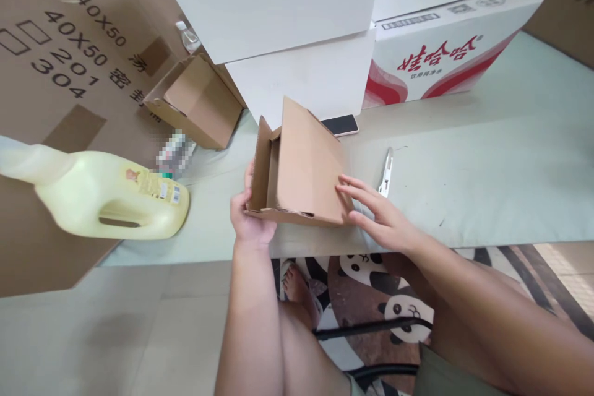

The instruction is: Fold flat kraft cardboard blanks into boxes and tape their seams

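A small brown cardboard box (310, 167) stands tilted at the near edge of the cloth-covered table, one flap side turned to the left. My left hand (250, 216) grips its lower left corner, the fingers partly hidden behind the flap. At the right side of the box is my right hand (375, 210), fingers stretched out, the tips touching or nearly touching the cardboard. Just beyond that hand lies a white utility knife (386, 173). A dark phone (341, 125) rests behind the box, partly covered by it.
On the left, a yellow detergent jug (111, 195) stands near another brown box (199, 99) and a big printed carton (83, 111). White cartons (297, 74) and a red-and-white water carton (440, 49) line the back. Below the table lies a panda-patterned mat (362, 297).
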`<state>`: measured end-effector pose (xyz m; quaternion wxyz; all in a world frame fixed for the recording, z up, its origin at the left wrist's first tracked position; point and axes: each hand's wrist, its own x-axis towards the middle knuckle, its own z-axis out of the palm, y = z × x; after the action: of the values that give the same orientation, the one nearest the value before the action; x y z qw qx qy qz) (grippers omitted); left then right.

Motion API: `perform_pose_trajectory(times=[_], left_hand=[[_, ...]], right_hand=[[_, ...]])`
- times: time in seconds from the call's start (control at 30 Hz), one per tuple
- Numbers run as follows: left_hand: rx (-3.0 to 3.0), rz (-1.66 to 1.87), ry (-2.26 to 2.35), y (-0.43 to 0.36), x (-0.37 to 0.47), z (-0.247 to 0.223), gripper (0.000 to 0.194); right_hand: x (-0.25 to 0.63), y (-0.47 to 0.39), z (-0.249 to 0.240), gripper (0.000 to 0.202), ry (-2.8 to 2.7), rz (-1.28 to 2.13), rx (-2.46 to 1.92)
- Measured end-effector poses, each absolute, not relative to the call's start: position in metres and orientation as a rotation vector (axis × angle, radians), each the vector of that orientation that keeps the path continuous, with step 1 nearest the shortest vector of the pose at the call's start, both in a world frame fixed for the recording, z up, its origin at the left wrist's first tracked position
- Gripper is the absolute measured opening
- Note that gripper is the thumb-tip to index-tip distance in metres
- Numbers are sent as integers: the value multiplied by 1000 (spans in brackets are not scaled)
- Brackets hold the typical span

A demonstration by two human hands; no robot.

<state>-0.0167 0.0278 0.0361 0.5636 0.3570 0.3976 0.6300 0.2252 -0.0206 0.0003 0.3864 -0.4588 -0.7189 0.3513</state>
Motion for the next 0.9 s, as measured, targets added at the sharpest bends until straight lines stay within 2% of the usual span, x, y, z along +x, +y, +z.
perform_pose_trajectory(times=[0.13, 0.23, 0.3, 0.37, 0.43, 0.53, 0.73, 0.9], left_hand=[[658, 1519, 1232, 40, -27, 22, 51], [618, 1661, 1391, 46, -31, 12, 30], [657, 1652, 1376, 47, -32, 9, 22], [717, 1592, 1346, 46, -31, 7, 31], [780, 1557, 1352, 45, -28, 7, 34], [784, 1507, 1352, 44, -23, 7, 33], [500, 1538, 1288, 48, -21, 14, 10], [302, 1532, 1288, 49, -19, 21, 18]], right_hand=[[228, -13, -9, 46, -1461, 811, -1344], [233, -8, -17, 46, -1235, 1009, -1415], [235, -7, -20, 41, -1267, 1153, -1416], [235, -7, -24, 40, -1366, 1231, -1381], [234, -6, -28, 48, -1404, 1256, -1332], [234, -5, -32, 58, -1376, 1212, -1294], [235, -4, -26, 41, -1514, 1081, -1382], [232, -5, -23, 54, -1481, 1102, -1315]])
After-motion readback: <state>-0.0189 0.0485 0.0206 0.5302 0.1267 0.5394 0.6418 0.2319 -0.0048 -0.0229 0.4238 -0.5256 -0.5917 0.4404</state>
